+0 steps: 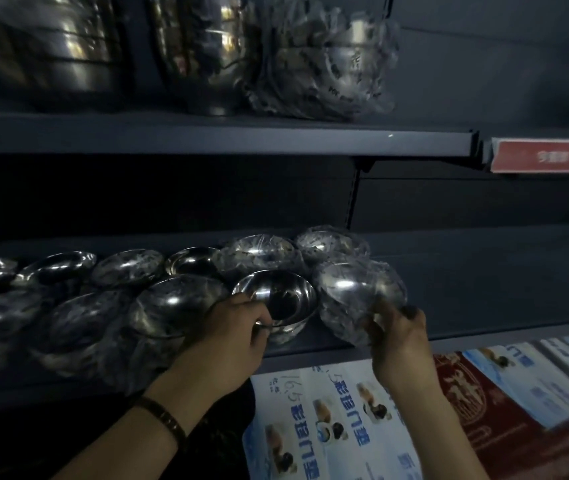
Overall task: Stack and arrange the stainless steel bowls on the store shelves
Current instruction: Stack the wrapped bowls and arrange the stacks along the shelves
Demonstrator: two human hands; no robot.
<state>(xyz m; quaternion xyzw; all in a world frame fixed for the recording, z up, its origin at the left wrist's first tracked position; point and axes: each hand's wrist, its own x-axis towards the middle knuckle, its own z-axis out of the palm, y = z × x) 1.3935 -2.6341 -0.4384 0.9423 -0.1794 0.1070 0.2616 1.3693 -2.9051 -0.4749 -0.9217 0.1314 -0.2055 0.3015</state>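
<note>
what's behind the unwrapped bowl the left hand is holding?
Behind the unwrapped bowl, gripped by the left hand, sit two plastic-wrapped bowls and further back on the shelf. Their lower parts are hidden by the front row.

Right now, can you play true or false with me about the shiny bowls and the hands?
1. The left hand holds an unwrapped steel bowl by its rim. True.
2. The right hand is empty. False: it has a grip on a plastic-wrapped bowl, tilted at the shelf's front edge.
3. Both hands' bowls are on the upper shelf. False: they are at the lower shelf; the upper shelf carries big steel pots and a bagged item.
4. A red price label sits on the upper shelf edge to the right. True.
5. The left wrist wears a dark band. True.
</note>
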